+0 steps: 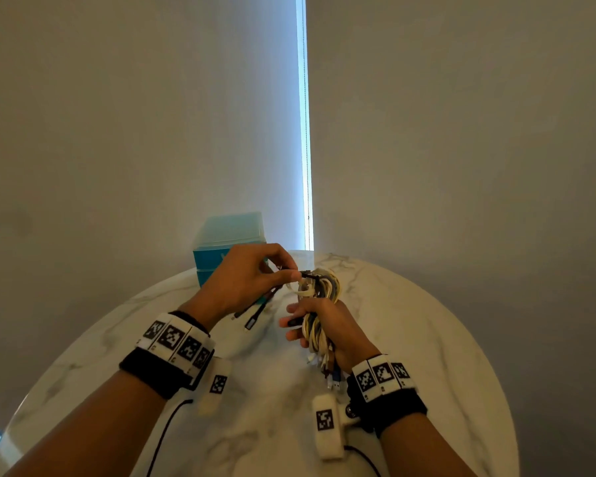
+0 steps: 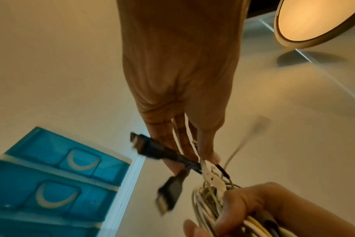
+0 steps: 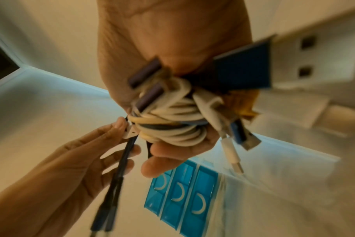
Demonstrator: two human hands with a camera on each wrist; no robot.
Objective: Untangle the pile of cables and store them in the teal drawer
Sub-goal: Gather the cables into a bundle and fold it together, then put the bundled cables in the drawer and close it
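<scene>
My right hand (image 1: pixel 327 325) clenched the cable bundle (image 1: pixel 319 304) above the bench (image 1: pixel 427 339), steadying it while my left hand (image 1: pixel 245 280) pinched a black cable (image 2: pixel 172 155) to draw it free. The teal drawer (image 1: pixel 217 261) sat closed behind. Only the right wrist view showed the plugs (image 3: pixel 243 136) dangling beneath my palm.

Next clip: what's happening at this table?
A person is working on a cable bundle above the marble table. The right hand grips the bundle; the left hand pinches a black cable at its top. The teal drawer unit stands behind, its drawers closed.
</scene>
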